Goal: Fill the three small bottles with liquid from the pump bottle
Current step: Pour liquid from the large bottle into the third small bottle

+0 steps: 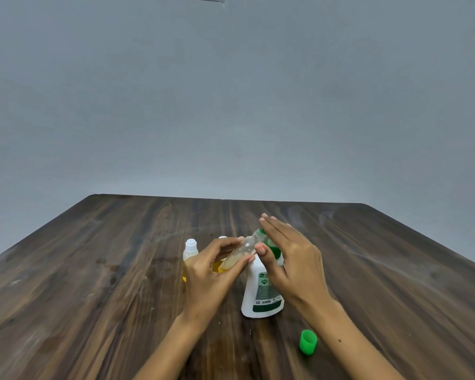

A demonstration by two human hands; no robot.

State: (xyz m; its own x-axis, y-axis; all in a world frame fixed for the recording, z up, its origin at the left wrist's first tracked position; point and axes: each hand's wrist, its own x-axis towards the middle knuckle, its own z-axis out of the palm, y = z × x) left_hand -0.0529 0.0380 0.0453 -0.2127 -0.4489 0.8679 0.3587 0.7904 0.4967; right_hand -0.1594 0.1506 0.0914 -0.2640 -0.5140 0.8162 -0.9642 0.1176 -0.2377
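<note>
Filling third small bottle: left hand pinches it tilted, mouth up against green pump spout. Right hand flat, fingers straight, pressing on pump head of white pump bottle standing mid-table. Bit of yellowish liquid in held bottle, mostly clear yet. Two other small bottles behind left hand: capped one looks filled yellow; second mostly hidden, level unclear. Loose green cap lies near right forearm. Judgement: roughly two done, last underway, capping left.

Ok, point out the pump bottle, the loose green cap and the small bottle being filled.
pump bottle [258, 294], head view, white body.
green cap [308, 342], head view, side wall.
small bottle [240, 255], head view, clear middle.
</note>
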